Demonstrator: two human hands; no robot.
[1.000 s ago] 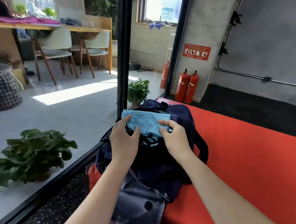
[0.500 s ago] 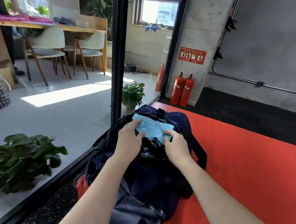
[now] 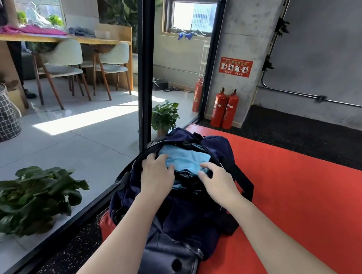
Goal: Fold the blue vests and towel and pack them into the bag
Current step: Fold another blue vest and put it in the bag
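Left hand [image 3: 157, 174] lies at the left rim of the open bag mouth, fingers loosely bent on the near-left edge of the folded light-blue cloth [image 3: 184, 160], whether pinching or just pressing cannot be told. Cloth is pale blue, soft, slightly rumpled, folded flat, sitting inside the mouth of the dark navy bag [image 3: 192, 214], which slumps on the red mat [image 3: 302, 205] near its left edge. Right hand [image 3: 218, 183] rests on the cloth's near-right corner and bag rim, fingers spread and relaxed, gripping nothing clearly.
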